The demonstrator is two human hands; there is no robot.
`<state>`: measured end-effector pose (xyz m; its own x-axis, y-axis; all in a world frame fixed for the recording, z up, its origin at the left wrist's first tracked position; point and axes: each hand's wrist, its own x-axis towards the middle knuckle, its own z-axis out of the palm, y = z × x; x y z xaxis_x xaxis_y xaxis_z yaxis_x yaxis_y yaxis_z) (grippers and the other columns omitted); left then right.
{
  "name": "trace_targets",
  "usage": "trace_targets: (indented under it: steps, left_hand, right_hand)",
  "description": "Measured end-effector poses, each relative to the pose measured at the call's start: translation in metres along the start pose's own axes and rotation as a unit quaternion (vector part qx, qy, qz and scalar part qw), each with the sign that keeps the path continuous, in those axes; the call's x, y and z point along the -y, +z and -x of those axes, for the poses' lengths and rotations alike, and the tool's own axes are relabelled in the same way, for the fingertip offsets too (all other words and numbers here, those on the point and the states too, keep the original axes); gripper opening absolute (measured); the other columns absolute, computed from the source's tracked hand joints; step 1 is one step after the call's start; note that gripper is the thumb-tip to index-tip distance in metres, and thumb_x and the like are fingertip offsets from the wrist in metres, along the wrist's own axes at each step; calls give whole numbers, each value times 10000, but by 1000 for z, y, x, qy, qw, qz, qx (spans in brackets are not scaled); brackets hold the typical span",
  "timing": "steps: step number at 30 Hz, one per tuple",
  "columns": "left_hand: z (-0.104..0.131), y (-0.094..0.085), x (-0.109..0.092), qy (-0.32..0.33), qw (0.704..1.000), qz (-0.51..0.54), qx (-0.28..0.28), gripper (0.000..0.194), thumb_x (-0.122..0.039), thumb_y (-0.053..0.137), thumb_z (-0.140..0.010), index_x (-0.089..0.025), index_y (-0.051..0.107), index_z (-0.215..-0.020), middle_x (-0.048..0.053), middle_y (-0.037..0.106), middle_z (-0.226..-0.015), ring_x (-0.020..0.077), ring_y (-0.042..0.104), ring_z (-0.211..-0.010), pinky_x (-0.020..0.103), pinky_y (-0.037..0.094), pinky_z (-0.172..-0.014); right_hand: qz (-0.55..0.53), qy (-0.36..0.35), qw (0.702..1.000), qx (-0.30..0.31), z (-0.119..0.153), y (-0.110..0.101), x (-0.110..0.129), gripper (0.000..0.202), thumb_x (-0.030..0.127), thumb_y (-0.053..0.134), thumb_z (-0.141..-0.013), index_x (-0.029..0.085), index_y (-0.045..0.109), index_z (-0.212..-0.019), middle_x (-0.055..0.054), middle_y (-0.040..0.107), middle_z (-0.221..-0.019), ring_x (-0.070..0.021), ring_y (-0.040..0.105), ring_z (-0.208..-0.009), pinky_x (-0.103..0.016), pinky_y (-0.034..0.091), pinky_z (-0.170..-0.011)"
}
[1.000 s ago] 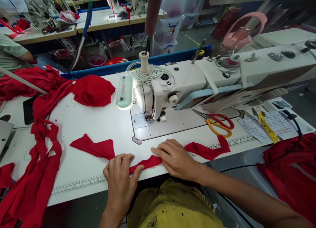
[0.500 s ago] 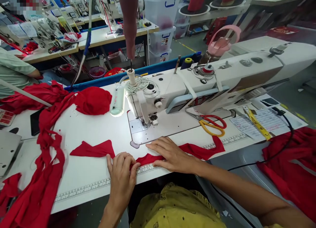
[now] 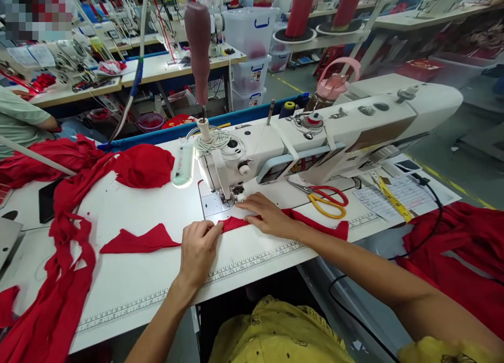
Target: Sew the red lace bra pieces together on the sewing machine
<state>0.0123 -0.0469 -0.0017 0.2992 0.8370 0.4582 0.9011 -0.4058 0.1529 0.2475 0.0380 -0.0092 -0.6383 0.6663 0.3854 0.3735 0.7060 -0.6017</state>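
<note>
My left hand is closed, fingers bent and pinching a red fabric strip at the front of the sewing machine. From under its left side a pointed red end of cloth spreads over the table. My right hand holds the strip farther right, thumb on the cloth and index finger stretched toward the presser foot; its other fingertips are partly hidden. Beyond this hand the strip's tail trails below the scissors. The cloth lies just in front of the needle plate.
A printed ruler runs along the front edge of the table. Red cloth is heaped at left, more at right. A yellow tape measure lies on paper. A person in a green sleeve sits at far left.
Both hands have moved away from me, carrying the red strip from the ruler up to the needle plate. My right hand is now beside the presser foot. The view has shifted slightly.
</note>
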Motion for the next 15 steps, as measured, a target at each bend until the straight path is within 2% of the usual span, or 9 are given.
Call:
trace_targets:
  steps: [4,6,9,11,13,15]
  left_hand:
    - [-11,-3,7,-18,998,51,8,211,-198,538,-972,-227,714,-1086,45,700,-956,204,590,-907,371,420,-821]
    - [-12,-6,9,-34,997,64,4,202,-214,544,-972,-234,722,-1065,45,700,-967,207,587,-921,373,421,-825]
    - [-15,-7,14,-45,997,62,7,195,-243,559,-963,-256,751,-999,51,698,-998,220,583,-942,385,426,-819]
    - [-18,-8,18,-38,997,55,23,196,-254,572,-954,-283,764,-981,55,696,-1032,232,582,-972,406,428,-842]
    - [-21,-8,22,-26,998,44,42,189,-255,593,-941,-308,769,-984,58,692,-1067,246,579,-1010,440,423,-881]
    - [-23,-9,26,-12,998,33,58,177,-256,613,-929,-326,768,-980,57,689,-1090,257,574,-1048,491,405,-940]
  right_hand:
    - [3,-17,999,-43,-6,-8,-4,264,102,549,-929,205,674,-1138,-71,652,-1018,-211,553,-971,-390,508,-878]
    - [12,-44,998,-44,-9,-9,-4,235,87,535,-937,200,705,-1053,-59,650,-947,-195,548,-917,-353,497,-842]
    - [54,-100,994,6,-17,-8,-6,233,84,547,-942,204,737,-1003,-47,650,-892,-180,540,-861,-318,463,-792]
    - [87,-120,987,56,-23,-7,-7,263,60,564,-925,220,743,-1031,-42,669,-926,-176,546,-872,-314,437,-788]
    - [111,-115,981,108,-30,-7,-7,274,67,588,-917,241,743,-1061,-32,690,-976,-175,556,-896,-318,416,-793]
    - [120,-99,976,150,-37,-9,-7,220,142,616,-938,254,745,-1077,-29,704,-1007,-177,568,-909,-321,401,-789]
